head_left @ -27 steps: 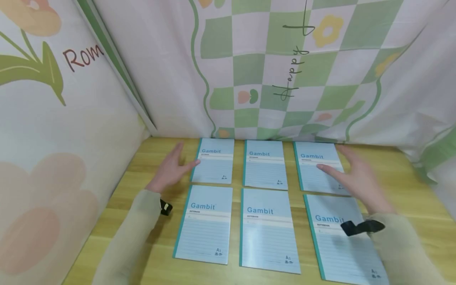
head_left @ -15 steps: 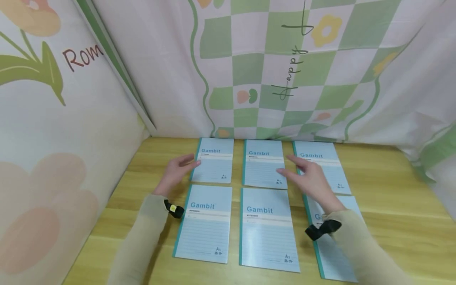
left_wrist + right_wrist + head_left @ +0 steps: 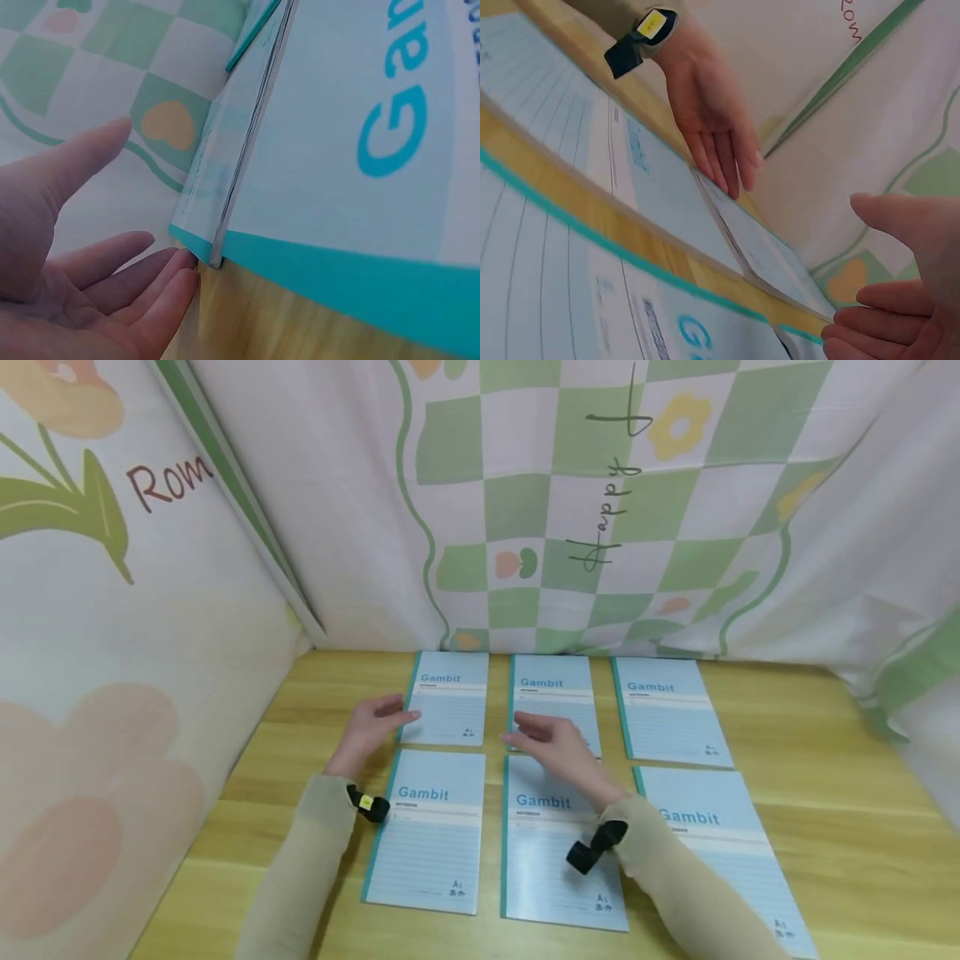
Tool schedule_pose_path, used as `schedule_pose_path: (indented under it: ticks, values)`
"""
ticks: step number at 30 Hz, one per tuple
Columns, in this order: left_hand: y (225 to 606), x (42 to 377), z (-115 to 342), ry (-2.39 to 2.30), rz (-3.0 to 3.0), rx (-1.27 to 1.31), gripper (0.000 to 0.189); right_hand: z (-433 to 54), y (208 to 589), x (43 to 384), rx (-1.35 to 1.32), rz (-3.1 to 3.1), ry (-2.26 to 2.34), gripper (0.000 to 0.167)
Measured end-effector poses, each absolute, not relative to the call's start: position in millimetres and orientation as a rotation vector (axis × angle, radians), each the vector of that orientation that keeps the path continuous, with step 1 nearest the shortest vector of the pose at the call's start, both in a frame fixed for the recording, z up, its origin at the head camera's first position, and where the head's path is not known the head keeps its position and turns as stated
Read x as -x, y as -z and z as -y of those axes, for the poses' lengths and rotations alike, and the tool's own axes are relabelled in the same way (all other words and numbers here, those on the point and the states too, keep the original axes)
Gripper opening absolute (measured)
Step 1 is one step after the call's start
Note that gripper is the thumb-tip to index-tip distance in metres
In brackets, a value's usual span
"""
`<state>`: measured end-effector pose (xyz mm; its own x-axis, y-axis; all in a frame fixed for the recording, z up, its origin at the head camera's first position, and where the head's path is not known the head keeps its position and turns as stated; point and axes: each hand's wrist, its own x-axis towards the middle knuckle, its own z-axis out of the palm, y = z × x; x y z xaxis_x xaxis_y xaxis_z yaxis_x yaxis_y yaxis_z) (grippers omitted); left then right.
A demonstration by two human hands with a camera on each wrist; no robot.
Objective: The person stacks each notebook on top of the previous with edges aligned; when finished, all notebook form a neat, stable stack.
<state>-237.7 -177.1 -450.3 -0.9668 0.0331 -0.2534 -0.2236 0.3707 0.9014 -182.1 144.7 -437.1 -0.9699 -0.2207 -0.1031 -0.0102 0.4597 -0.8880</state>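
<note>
The upper-left Gambit notebook (image 3: 448, 718) lies flat on the bench (image 3: 832, 760), just left of centre in the head view. My right hand (image 3: 561, 750) has come leftward from over the upper-right notebook (image 3: 672, 718), and my left hand (image 3: 366, 733) has closed in a little at the left edge. That leaves my two hands facing each other on either side of this one notebook, so I judge it the one they are working at.

Its long axis runs up and down the frame, away from me; the teal spine (image 3: 415, 672) is on the left and the title sits toward the far end, reading upright to me.

Both my hands are relaxed, fingers loosely bent, holding nothing. I can't tell whether my left fingertips touch the cover. My right hand hangs over the upper-middle notebook (image 3: 558, 693).

Farther out, in the lower row, are the lower-left notebook (image 3: 427, 831), lower-middle notebook (image 3: 536, 864) and lower-right notebook (image 3: 738, 852), spines left too. The checked curtain (image 3: 517, 506) fills the upper frame.
</note>
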Motion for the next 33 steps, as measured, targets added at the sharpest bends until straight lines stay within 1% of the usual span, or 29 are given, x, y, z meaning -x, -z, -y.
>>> schedule_pose_path:
  ticks: [6, 14, 23, 33]
  values:
    - [451.5, 233.0, 181.1, -1.615, -2.426, 0.136, 0.075, -114.5, 445.7, 187.9, 0.144, -2.433, 1.533, 0.064]
    - [452.4, 228.5, 182.2, -1.575, -2.448, 0.117, 0.074, -95.0, 452.4, 193.7, 0.106, -2.423, 1.627, 0.06]
    - [450.3, 224.7, 172.7, -1.605, -2.436, 0.214, 0.076, -87.8, 453.9, 190.2, 0.011, -2.414, 1.668, 0.061]
    - [445.7, 224.3, 166.3, -1.646, -2.448, 0.249, 0.066, -88.5, 457.3, 191.1, -0.049, -2.386, 1.702, 0.058]
